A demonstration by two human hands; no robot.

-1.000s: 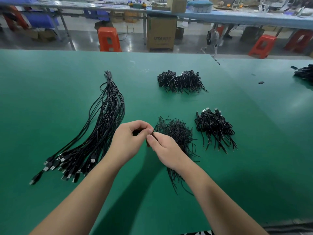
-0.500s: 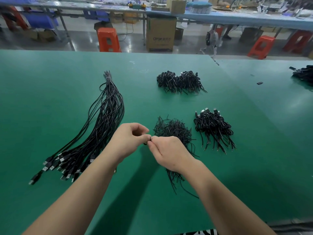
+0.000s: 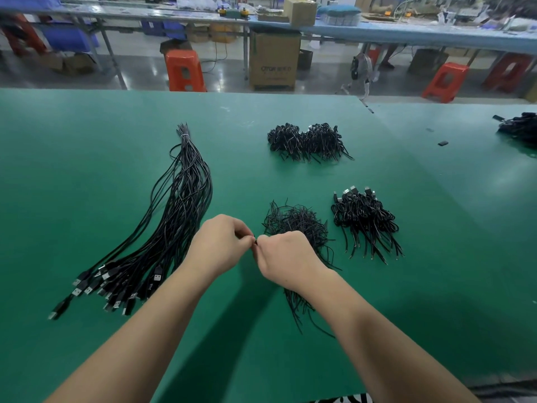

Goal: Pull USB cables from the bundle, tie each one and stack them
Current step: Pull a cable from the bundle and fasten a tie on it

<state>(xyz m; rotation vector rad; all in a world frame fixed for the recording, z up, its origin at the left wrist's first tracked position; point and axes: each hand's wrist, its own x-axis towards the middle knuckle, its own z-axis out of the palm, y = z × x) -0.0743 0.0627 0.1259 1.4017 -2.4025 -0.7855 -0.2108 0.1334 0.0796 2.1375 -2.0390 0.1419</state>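
Counter: green mat, smooth, soft sheen.
Bundle: black cables, smooth plastic jackets, slightly glossy; plugs black plastic with bright metal shells.
Tied cables: same black plastic, metal plug tips.
Stool: orange moulded plastic, glossy.
Box: brown cardboard, matt.
Floor: grey, polished, reflective.

Both bare forearms reached forward from the bottom of the view and converged toward the centre, sleeves not visible. The left hand was curled into a loose fist, knuckles up, its thumb and forefinger pressed together at the tip where they pinched a small black piece. The right hand mirrored it, back of the hand upward and fingers folded under, its fingertips meeting those of the left so the two hands touched.
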